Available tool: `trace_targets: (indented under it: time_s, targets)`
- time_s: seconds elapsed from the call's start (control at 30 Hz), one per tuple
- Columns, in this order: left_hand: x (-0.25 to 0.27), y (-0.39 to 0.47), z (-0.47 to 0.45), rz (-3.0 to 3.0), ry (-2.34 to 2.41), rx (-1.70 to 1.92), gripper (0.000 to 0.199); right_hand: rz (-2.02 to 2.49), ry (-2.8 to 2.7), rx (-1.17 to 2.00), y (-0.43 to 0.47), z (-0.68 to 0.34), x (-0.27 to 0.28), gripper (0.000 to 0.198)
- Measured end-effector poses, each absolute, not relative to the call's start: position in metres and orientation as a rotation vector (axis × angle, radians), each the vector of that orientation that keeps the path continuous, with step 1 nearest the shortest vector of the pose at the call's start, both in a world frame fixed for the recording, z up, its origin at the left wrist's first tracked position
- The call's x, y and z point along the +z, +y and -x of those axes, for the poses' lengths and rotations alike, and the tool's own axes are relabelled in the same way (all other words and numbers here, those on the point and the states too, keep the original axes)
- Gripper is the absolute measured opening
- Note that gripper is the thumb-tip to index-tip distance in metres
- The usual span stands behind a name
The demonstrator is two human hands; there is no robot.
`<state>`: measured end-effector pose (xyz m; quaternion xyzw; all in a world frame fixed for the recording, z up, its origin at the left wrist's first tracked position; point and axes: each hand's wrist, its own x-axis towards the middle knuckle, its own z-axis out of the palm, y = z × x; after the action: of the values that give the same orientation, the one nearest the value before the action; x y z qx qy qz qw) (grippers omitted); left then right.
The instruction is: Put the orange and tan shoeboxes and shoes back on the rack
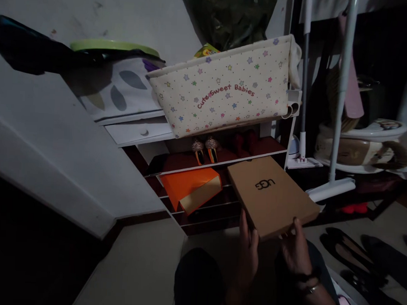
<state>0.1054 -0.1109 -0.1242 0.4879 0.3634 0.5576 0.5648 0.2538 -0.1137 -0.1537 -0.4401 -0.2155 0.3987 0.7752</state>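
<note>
A brown cardboard shoe box [272, 196] marked UGG is held up in front of the shelf rack, tilted, with its top facing me. My left hand [248, 249] grips its near left corner. Along the near edge, my right hand [297, 248] has its thumb on the top and its other fingers beneath, partly hidden. Left of that box, an orange box [188, 185] with a tan side rests slanted on a lower shelf. On the shelf above stand a pair of shoes [205, 150] with glittery decoration and a dim dark red pair [244, 142].
A cream fabric basket [223, 88] printed with stars sits atop the rack, overhanging its front. At the right lean a mop [335, 189] and other long handles. Black flat shoes [349, 251] lie on the floor at right. A white wall [71, 164] bounds the left.
</note>
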Motion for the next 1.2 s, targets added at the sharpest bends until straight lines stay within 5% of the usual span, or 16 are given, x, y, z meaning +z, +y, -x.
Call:
trace_targets:
  time_s: [0.23, 0.47, 0.67, 1.2]
  targets:
    - [-0.126, -0.067, -0.104, -1.074, 0.898, 1.449, 0.079, 1.046, -0.682, 1.093, -0.088, -0.245, -0.158, 0.081]
    - [-0.111, -0.037, -0.109, -1.072, 0.96, 1.503, 0.076, 1.346, -0.922, 0.268, -0.038, -0.322, -0.162, 0.102]
    - [-0.104, 0.002, -0.124, -1.069, 0.976, 1.549, 0.072, 1.333, -1.213, 0.362, 0.024, -0.335, -0.142, 0.079]
    - [-0.103, 0.073, -0.13, -1.008, 1.032, 1.521, 0.067, 1.391, -1.353, 0.124, 0.071, -0.328, -0.16, 0.097]
